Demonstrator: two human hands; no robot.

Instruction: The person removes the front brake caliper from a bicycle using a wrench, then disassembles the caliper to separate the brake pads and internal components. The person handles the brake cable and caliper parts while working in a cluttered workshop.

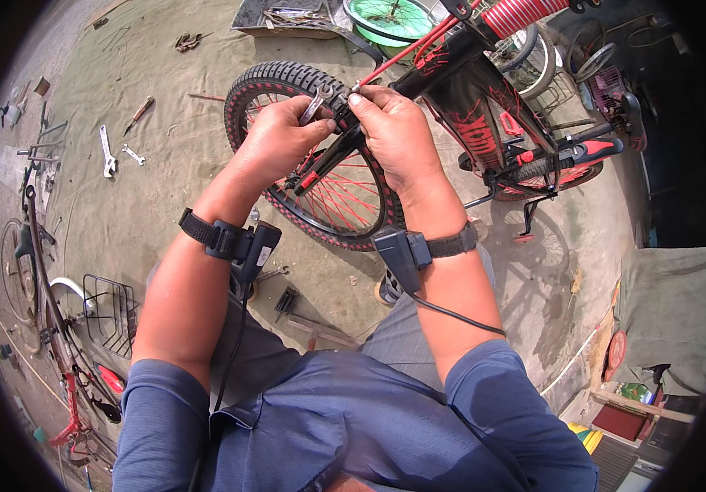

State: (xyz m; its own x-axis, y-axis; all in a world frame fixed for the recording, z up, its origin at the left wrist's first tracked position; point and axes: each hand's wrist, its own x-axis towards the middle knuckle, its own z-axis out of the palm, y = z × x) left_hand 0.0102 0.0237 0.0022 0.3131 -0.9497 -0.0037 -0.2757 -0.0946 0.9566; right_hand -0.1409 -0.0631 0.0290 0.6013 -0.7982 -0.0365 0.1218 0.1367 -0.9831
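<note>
A black and red bicycle [472,115] lies tilted in front of me, its front wheel [277,75] between and beyond my hands. My left hand [275,139] is closed on a small silver wrench [317,103], whose jaw end sticks up beside the tyre at the top of the black fork [330,161]. Close to it, my right hand [399,135] pinches at a small metal piece [355,88] by the brake area, near the end of a red cable [406,53]. Its fingertips partly hide that piece, so its exact kind cannot be told.
On the green ground cloth at left lie an adjustable wrench [107,152], a smaller spanner [133,154] and a screwdriver [139,115]. A tool tray [283,31] and a green basin [394,20] stand beyond the wheel. Bicycle parts and a wire basket [109,307] line the left side.
</note>
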